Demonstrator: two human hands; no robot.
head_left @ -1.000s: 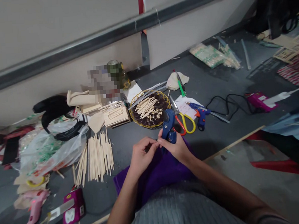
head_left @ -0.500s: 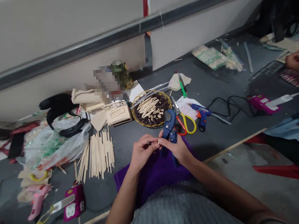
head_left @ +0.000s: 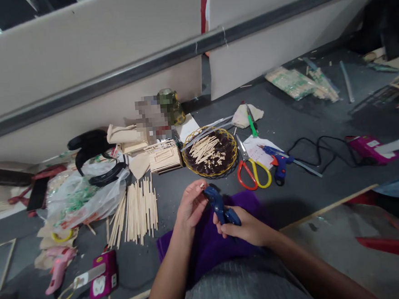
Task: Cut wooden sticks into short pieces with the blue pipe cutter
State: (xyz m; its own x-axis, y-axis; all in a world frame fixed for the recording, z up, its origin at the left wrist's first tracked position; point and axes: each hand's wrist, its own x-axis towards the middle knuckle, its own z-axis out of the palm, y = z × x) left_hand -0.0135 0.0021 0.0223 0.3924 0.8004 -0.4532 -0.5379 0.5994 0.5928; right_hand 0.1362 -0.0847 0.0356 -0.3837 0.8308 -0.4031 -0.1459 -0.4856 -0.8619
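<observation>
My right hand [head_left: 244, 226] is wrapped round the handles of a blue hand cutter [head_left: 220, 205], shaped like a pipe cutter, its head tilted up to the left. My left hand [head_left: 193, 204] pinches a tiny pale piece of wooden stick [head_left: 202, 185] between thumb and fingertips, close to the cutter's head. Whether the blade touches it I cannot tell. A purple cloth [head_left: 209, 246] lies beneath both hands. Beyond them stands a yellow-rimmed woven basket [head_left: 234, 158] with thin sticks [head_left: 204, 149] and small cut bits [head_left: 217, 158] inside.
Scissors [head_left: 254, 173] with red and yellow handles and a blue glue gun [head_left: 278, 162] lie to the right. Wooden sticks [head_left: 140, 210] lie in a row at left, near a small stick-built model [head_left: 165, 156]. A pink glue gun [head_left: 60, 268] and headphones [head_left: 100, 165] are further left.
The cutter has turned from upright to leaning left, gripped lower on its handles by my right hand. My hands have moved apart, the small piece staying in my left fingertips. The camera view has shifted.
</observation>
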